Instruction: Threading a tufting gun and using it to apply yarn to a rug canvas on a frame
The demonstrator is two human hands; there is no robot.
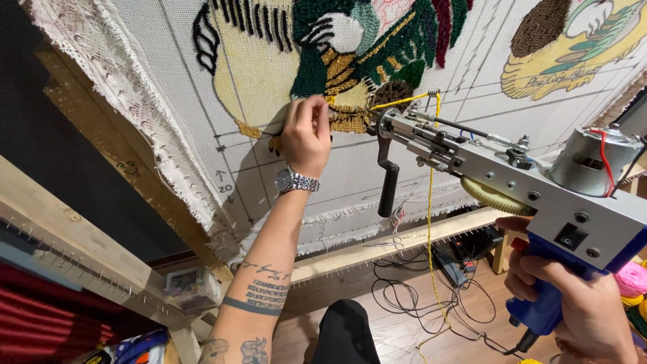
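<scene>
Stretched over a wooden frame (94, 114), pale cloth (168, 81) fills the background, gridded in thin lines and partly tufted in yellow, green and black. Right hand (579, 296) is clenched around the blue grip of a tufting gun (512, 182), finger by the red trigger. Gun body is grey metal with a motor at the rear, a yellow gear below, and a black handle (387, 182) hanging near the front. Its needle end meets the cloth near the bottom edge of the tufted patch. Yellow yarn (429, 202) runs from the tip down to the floor. Left hand (306, 135), with a watch (295, 180) on the wrist, presses curled fingers on the cloth just beside the needle, holding nothing I can see. Black cables (418, 296) lie on the floor below.
</scene>
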